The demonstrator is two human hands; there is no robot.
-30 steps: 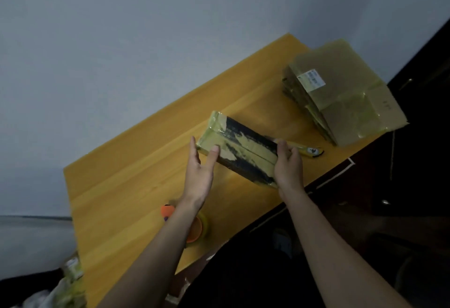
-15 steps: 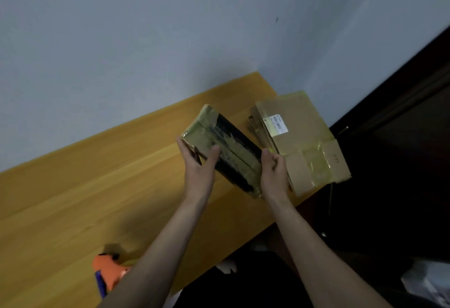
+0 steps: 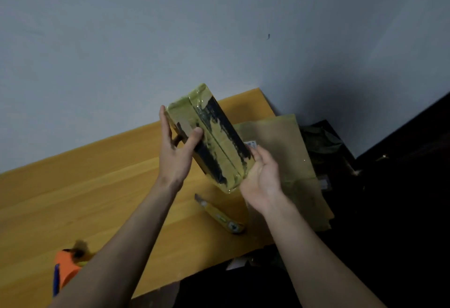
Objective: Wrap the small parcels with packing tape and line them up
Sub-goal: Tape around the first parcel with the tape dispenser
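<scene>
Both hands are holding 1 small parcel [image 3: 214,139] up in the air above the wooden desk [image 3: 85,190], tilted so its far end is pointing up toward the wall. The parcel is showing yellowish tape with black patches. The left hand [image 3: 174,154] is gripping its upper left side, fingers lying along the far face and the thumb pressing on the near face. The right hand [image 3: 264,176] is cupping the lower right end, palm open toward the camera. Below the parcel, a yellow utility knife [image 3: 219,215] is lying on the desk. A larger taped box [image 3: 287,151] is sitting at the desk's right end. An orange tape dispenser [image 3: 67,268] is resting near the front left edge.
</scene>
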